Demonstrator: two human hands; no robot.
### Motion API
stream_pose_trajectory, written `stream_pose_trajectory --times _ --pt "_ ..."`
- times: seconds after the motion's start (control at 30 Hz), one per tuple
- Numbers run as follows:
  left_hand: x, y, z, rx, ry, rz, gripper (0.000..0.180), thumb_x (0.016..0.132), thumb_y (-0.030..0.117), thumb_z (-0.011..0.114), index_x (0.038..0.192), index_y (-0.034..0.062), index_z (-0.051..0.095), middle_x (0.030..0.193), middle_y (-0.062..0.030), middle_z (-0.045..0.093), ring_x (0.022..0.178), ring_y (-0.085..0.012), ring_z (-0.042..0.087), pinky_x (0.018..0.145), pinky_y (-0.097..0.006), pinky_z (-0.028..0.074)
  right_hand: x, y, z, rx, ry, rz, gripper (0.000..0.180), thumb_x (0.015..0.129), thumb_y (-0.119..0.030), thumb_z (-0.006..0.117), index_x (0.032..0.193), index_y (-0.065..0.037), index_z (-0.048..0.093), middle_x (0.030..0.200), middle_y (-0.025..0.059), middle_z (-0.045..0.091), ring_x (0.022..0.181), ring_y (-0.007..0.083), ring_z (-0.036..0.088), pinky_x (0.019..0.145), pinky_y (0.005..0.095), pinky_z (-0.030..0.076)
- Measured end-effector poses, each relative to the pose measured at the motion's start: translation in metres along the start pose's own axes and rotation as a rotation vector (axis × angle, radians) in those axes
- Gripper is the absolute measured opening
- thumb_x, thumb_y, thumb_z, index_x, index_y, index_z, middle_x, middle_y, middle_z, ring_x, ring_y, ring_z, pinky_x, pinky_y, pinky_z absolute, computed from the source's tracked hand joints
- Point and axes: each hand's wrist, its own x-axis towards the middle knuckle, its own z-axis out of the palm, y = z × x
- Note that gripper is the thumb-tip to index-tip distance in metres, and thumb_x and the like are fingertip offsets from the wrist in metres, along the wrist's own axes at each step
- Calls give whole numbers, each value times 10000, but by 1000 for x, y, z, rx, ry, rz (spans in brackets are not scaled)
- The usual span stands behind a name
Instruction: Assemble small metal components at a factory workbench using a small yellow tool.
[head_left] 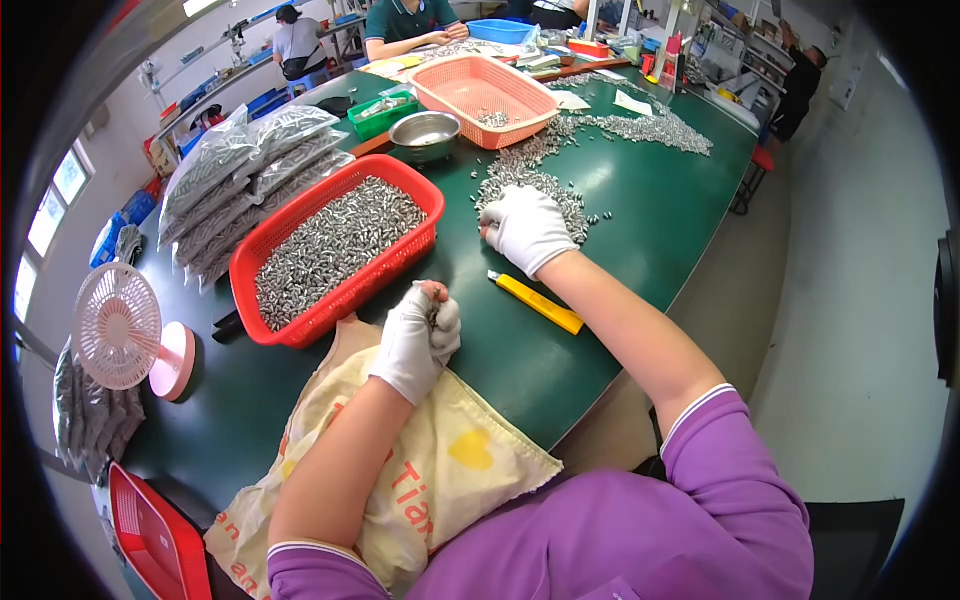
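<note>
My left hand (418, 338), in a white glove, is closed around a few small grey metal parts and rests on a cream cloth bag (450, 470) next to a red basket (262, 255) full of the same parts. My right hand (525, 228), also gloved, lies palm down on a loose pile of metal parts (530, 170) spread over the green table (640, 220). Whether the right hand grips any parts is hidden under its fingers. A yellow utility knife (538, 303) lies just in front of the right hand.
Clear bags of parts (250, 165) are stacked left of the red basket. A steel bowl (424, 131), a pink basket (485, 95) and a green box (381, 115) stand farther back. A pink desk fan (125, 335) is at the left. Other people sit at the far end.
</note>
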Motion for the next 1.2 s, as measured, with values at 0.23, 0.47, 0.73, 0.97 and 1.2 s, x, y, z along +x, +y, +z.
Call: stream_pose_trajectory --times 0.23,0.47,0.73,0.97,1.2 --pt "9 -7 -17 -55 -51 -42 82 909 170 575 914 150 495 726 -24 539 536 -98 437 465 -216 337 3 -2 22 31 -43 65 74 724 -212 705 735 -152 746 754 115 662 737 312 655 670 410 537" --pt "6 -6 -15 -19 -78 -1 80 919 135 565 977 133 511 754 -29 558 552 -97 443 494 -210 350 11 6 17 -18 -83 81 140 724 -253 734 813 -147 748 800 124 691 760 302 676 695 404 541" --pt "3 -5 -16 -16 -65 -34 99 916 174 591 991 110 581 749 -13 555 568 -87 446 513 -210 344 7 6 11 24 -187 187 129 748 -266 706 821 -168 748 827 119 670 820 309 659 750 407 534" --pt "4 -2 -11 -33 -66 -49 123 911 225 636 933 138 552 769 4 566 580 -76 449 514 -205 341 5 8 9 107 34 90 128 793 -246 675 826 -132 724 883 136 666 843 307 649 766 399 527" --pt "6 -6 -20 -21 -154 -9 151 897 241 661 923 145 548 909 -22 590 614 -74 439 556 -206 349 -8 -16 -16 1173 -418 45 155 841 -121 701 972 -40 681 879 62 662 837 151 634 775 295 506"
